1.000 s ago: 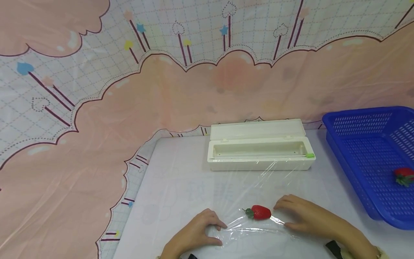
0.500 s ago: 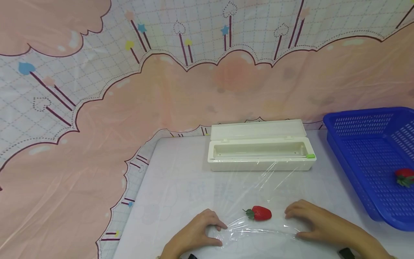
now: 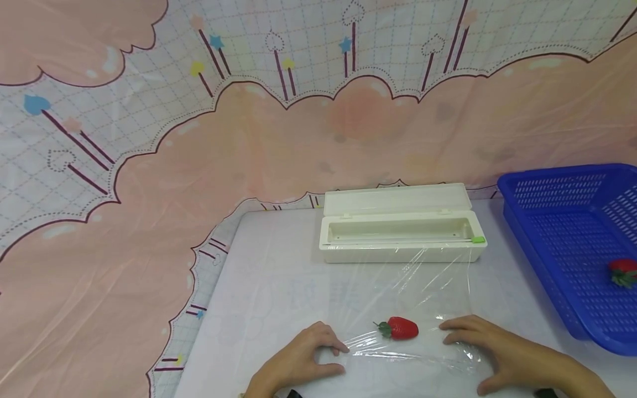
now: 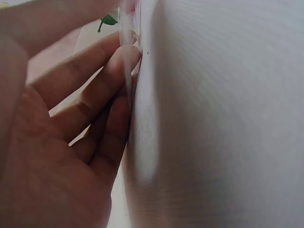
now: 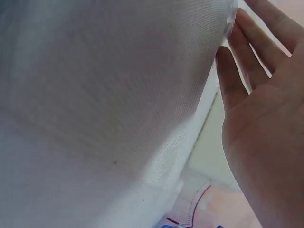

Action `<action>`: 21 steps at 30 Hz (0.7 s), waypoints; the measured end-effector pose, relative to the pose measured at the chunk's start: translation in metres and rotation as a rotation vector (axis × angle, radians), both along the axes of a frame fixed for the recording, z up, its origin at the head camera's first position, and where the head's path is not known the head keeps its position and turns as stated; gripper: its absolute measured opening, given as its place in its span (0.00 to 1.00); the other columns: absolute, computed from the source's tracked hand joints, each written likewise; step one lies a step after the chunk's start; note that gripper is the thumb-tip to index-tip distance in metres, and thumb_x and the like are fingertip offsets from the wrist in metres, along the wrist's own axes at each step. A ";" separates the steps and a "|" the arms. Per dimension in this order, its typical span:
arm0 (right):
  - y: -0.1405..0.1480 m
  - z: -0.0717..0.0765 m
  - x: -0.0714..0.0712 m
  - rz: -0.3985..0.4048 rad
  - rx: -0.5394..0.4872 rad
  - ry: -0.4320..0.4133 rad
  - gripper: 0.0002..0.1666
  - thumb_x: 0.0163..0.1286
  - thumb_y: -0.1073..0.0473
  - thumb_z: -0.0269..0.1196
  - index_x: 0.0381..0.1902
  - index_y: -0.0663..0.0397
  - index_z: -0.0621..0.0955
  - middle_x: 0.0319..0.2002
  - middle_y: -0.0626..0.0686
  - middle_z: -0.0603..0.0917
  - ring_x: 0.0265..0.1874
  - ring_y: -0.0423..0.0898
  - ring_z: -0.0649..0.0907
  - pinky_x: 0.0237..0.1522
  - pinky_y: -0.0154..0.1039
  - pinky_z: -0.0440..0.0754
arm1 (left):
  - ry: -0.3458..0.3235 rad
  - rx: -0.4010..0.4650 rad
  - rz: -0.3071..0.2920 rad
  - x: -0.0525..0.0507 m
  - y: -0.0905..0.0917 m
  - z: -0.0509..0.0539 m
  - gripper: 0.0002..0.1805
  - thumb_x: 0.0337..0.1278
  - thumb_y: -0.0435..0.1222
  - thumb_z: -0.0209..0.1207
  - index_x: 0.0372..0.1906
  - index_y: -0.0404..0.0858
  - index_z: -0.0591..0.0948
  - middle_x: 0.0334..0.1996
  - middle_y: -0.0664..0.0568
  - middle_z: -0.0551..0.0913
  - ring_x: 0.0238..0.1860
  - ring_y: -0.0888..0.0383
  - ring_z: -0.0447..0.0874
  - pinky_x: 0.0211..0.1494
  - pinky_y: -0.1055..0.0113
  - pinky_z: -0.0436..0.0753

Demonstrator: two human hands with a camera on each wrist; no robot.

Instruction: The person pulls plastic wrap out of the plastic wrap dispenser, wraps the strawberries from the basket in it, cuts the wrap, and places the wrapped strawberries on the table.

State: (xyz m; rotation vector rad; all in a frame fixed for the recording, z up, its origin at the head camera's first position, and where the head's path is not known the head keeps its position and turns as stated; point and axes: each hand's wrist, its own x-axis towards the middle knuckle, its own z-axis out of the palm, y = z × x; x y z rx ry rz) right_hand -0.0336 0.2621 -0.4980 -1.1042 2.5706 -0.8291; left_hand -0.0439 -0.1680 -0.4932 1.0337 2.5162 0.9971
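A red strawberry (image 3: 402, 328) with a green leafy top lies on clear plastic film (image 3: 398, 354), which runs down from the front edge of a white film box (image 3: 398, 254). The left hand (image 3: 303, 356) rests at the film's left side, its fingertips on the film and its thumb apart. At the right, the right hand (image 3: 512, 354) touches the film's right edge with spread, relaxed fingers. The left wrist view shows bent fingers (image 4: 104, 85) against the film; in the right wrist view the fingertips (image 5: 230, 61) touch the surface.
The film box stands behind the strawberry with its lid (image 3: 398, 200) raised and a green slider (image 3: 478, 239) at its right end. A blue basket (image 3: 542, 265) on the right holds another strawberry (image 3: 623, 272). Patterned cloth (image 3: 298, 143) hangs behind the white table (image 3: 259, 265).
The right hand has moved to the right and slightly nearer, its thumb now wider from the fingers, and the film's right side is spread flatter. The left hand stays nearly in place.
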 end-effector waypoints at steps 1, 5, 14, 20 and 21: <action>0.000 0.000 0.000 -0.006 0.008 -0.024 0.42 0.48 0.32 0.73 0.62 0.28 0.75 0.68 0.42 0.71 0.66 0.32 0.66 0.58 0.29 0.75 | 0.001 0.008 0.000 0.000 0.000 -0.001 0.12 0.57 0.50 0.68 0.44 0.52 0.87 0.35 0.71 0.80 0.46 0.73 0.74 0.54 0.74 0.76; 0.000 0.001 -0.001 -0.023 0.040 -0.095 0.42 0.49 0.31 0.73 0.63 0.25 0.74 0.68 0.41 0.70 0.66 0.32 0.66 0.59 0.30 0.76 | -0.016 0.024 -0.002 0.000 -0.001 -0.003 0.16 0.55 0.54 0.68 0.45 0.53 0.87 0.36 0.71 0.80 0.47 0.73 0.74 0.54 0.74 0.76; 0.005 -0.003 -0.002 0.044 -0.008 -0.020 0.37 0.57 0.38 0.71 0.65 0.31 0.75 0.69 0.44 0.70 0.67 0.30 0.65 0.58 0.29 0.76 | -0.040 -0.039 -0.045 0.001 -0.005 0.001 0.28 0.33 0.51 0.79 0.42 0.53 0.77 0.44 0.69 0.75 0.50 0.71 0.70 0.59 0.74 0.73; 0.009 -0.005 -0.001 0.068 -0.050 0.021 0.31 0.60 0.43 0.71 0.62 0.31 0.78 0.69 0.44 0.71 0.68 0.28 0.63 0.59 0.27 0.74 | -0.097 -0.072 -0.073 0.000 -0.005 0.005 0.22 0.37 0.47 0.79 0.40 0.55 0.80 0.44 0.70 0.74 0.52 0.71 0.67 0.60 0.73 0.73; 0.009 -0.006 -0.001 0.070 -0.054 0.039 0.30 0.61 0.44 0.71 0.62 0.30 0.78 0.69 0.44 0.71 0.68 0.28 0.63 0.59 0.27 0.73 | -0.097 -0.075 -0.075 0.000 -0.006 0.005 0.21 0.38 0.47 0.78 0.40 0.55 0.81 0.44 0.70 0.73 0.53 0.71 0.67 0.60 0.73 0.73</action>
